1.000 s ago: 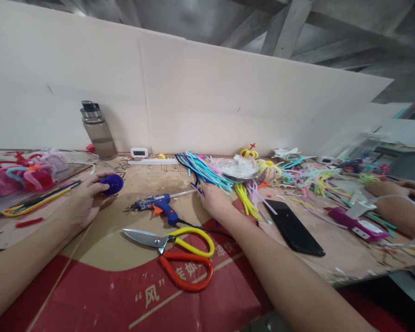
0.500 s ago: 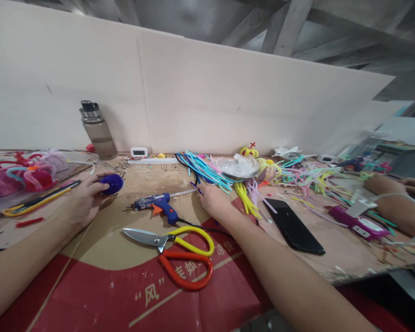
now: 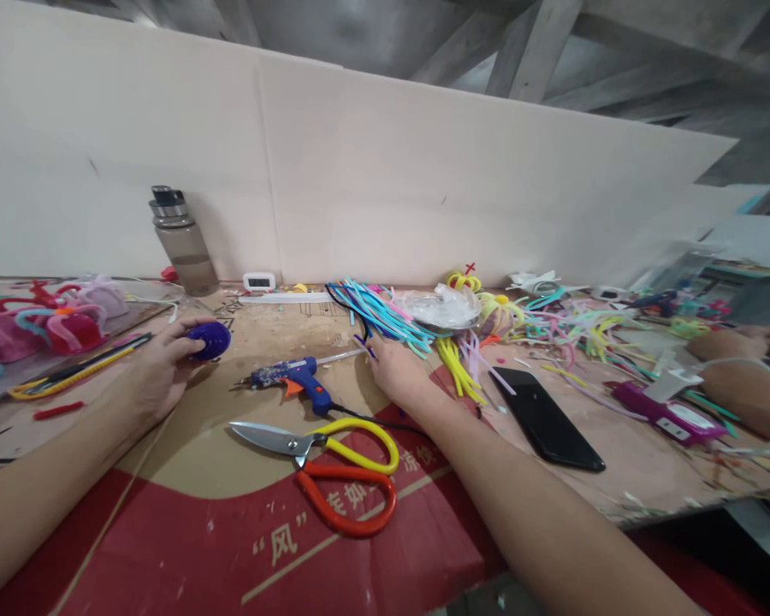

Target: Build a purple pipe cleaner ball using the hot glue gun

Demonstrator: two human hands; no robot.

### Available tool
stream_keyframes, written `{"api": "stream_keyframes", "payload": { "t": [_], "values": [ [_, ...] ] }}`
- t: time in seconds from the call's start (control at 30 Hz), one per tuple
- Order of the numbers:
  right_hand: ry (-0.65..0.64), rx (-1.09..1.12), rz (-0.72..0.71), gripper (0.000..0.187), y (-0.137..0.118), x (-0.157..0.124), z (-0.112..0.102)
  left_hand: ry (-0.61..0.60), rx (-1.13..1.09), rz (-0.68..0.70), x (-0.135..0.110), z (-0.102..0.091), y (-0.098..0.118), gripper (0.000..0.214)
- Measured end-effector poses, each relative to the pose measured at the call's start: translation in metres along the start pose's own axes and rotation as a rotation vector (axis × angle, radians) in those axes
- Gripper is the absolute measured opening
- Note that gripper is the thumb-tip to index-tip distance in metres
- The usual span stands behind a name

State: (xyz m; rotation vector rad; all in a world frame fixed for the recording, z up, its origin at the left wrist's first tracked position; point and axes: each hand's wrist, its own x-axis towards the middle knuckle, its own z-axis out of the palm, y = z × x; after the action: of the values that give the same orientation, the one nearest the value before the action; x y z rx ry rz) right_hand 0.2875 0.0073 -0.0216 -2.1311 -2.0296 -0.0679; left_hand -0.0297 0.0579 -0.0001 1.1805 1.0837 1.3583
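On the left, my left hand (image 3: 170,364) is closed on a round, dark purple-blue coil (image 3: 209,340) that looks wound from pipe cleaner. Its fingers and thumb grip the near edge. My right hand (image 3: 393,370) reaches to the front of a bundle of blue and teal pipe cleaners (image 3: 385,315), pinching a short dark purple pipe cleaner (image 3: 363,342); the fingertips are partly hidden. Between the hands lies a blue glue gun (image 3: 295,378) with a clear stick out of its back. Scissors (image 3: 324,466) with yellow and red handles lie nearer, blades apart.
A black phone (image 3: 548,419) and a purple device (image 3: 671,412) lie right, near another person's arm (image 3: 737,385). A tall bottle (image 3: 183,248) stands by the white board (image 3: 423,171). A yellow cutter knife (image 3: 77,368) and pink pipe-cleaner pieces (image 3: 77,325) lie left.
Both hands keep their grips in nearly the same places. The whole view has shifted very slightly. At the far right, the other person's hand and arm have moved a little.
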Motion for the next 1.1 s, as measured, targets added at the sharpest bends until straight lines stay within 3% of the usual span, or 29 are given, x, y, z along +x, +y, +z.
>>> {"api": "stream_keyframes", "payload": {
  "t": [0.53, 0.87, 1.0, 1.1],
  "values": [
    [-0.005, 0.018, -0.025, 0.031, 0.001, 0.001, 0.005, -0.073, -0.004, 0.046, 0.006, -0.006, -0.012, 0.039],
    [0.013, 0.148, -0.079, 0.027, 0.007, 0.001, 0.012, -0.146, -0.032, 0.215, -0.003, -0.001, -0.001, 0.038],
    [0.180, 0.242, -0.066, 0.027, 0.009, 0.002, 0.010, -0.194, -0.074, 0.222, -0.011, 0.004, 0.005, 0.038],
    [0.347, 0.404, -0.115, 0.025, -0.005, -0.003, 0.000, -0.271, -0.086, 0.214, -0.016, 0.007, 0.007, 0.040]
  ]
}}
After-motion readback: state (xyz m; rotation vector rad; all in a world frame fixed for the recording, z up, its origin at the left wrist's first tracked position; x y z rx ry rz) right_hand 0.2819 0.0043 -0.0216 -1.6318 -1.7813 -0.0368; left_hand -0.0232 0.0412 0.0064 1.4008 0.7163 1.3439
